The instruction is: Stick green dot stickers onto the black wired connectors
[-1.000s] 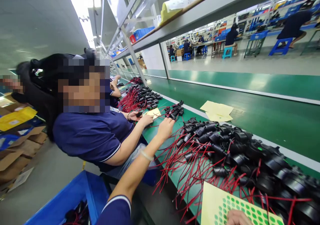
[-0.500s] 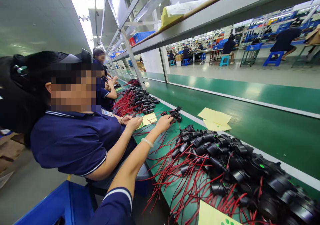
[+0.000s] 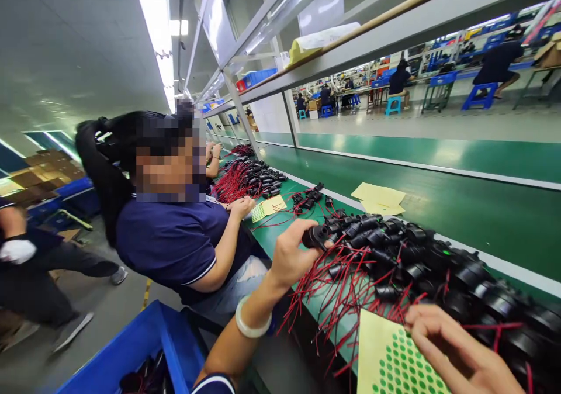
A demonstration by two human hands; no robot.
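Note:
My left hand (image 3: 293, 255) is raised over the near edge of the green bench (image 3: 473, 207) and grips a black cylindrical part with red wires (image 3: 316, 236). Just right of it lies a long heap of the same black parts with red wires (image 3: 412, 259). My right hand (image 3: 456, 350) is at the bottom right, fingers apart, with its fingertips at the upper edge of a yellow sheet of green dot stickers (image 3: 394, 359). It holds nothing that I can see.
A co-worker in a dark blue shirt (image 3: 175, 236) sits close on my left, hands on a small sticker sheet (image 3: 267, 207). More wired parts (image 3: 252, 178) lie further along. Yellow papers (image 3: 379, 198) rest mid-bench. A blue bin (image 3: 131, 353) stands below. Another person (image 3: 39, 265) walks by at left.
My left hand has drawn back from the small far cluster with one black part in it. My right hand has come into view above the sticker sheet. The camera has tilted down.

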